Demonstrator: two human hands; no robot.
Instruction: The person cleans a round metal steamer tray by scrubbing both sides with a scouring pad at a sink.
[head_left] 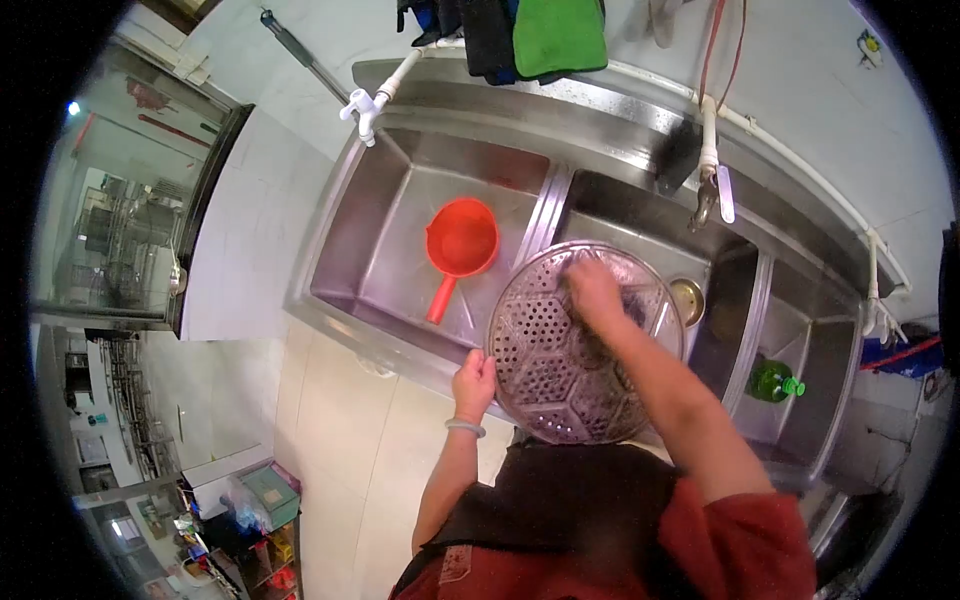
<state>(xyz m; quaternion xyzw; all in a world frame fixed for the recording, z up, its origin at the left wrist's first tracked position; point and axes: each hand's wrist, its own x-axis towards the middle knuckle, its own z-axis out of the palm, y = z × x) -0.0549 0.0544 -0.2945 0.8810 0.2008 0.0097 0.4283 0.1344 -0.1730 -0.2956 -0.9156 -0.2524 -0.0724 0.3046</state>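
A round metal steamer tray [545,370], punched with holes in patterned panels, is tilted over the front edge of the middle sink basin. My left hand [474,384], with a pale bangle at the wrist, grips its left rim. On the upper part of the tray's face, my right hand [594,290] is closed and pressed down. A dark patch shows by its fingertips, but what it holds is hidden and blurred. To the left, a red plastic water ladle [462,237] lies in the left basin.
The steel sink has three basins, parted by dividers [748,335]. A white tap [364,112] stands at the left, and a metal tap [706,200] hangs over the middle. A green bottle [772,381] lies in the right basin. Cloths [560,38] hang on the back pipe.
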